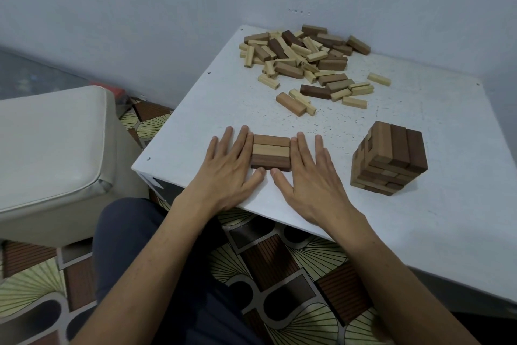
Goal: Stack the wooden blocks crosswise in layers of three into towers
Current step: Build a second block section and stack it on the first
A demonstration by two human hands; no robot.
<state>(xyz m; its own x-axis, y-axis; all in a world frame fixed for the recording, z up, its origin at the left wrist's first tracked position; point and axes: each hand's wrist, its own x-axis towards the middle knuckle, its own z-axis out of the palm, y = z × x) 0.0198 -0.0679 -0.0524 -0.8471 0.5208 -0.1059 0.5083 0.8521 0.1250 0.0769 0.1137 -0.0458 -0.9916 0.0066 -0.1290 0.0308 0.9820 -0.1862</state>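
"Starting at the left, what is shown?"

"A left hand (pixel 232 165) is laid flat on a white desk (pixel 195 109), fingers straight and nothing grasped. Its inner edge is pressed to the left ends of a layer of three blocks (pixel 270 151), set side by side near the desk's front edge. A right hand (pixel 310 174) is laid flat likewise, nothing gripped, and pressed to the right ends. Both thumbs are touched to the near, dark block."

"And further right?"

"A loose pile (pixel 305 59) is scattered toward the far corner. A finished tower (pixel 389 160) is stood well apart at the right."

"What could go wrong?"

"If the squeeze is uneven, the layer may be skewed, and every crosswise layer above would be carried off square. A block could also be nudged over the front edge. The tower could be knocked when the pile is reached for, since it seems to lie beside the right hand's path."
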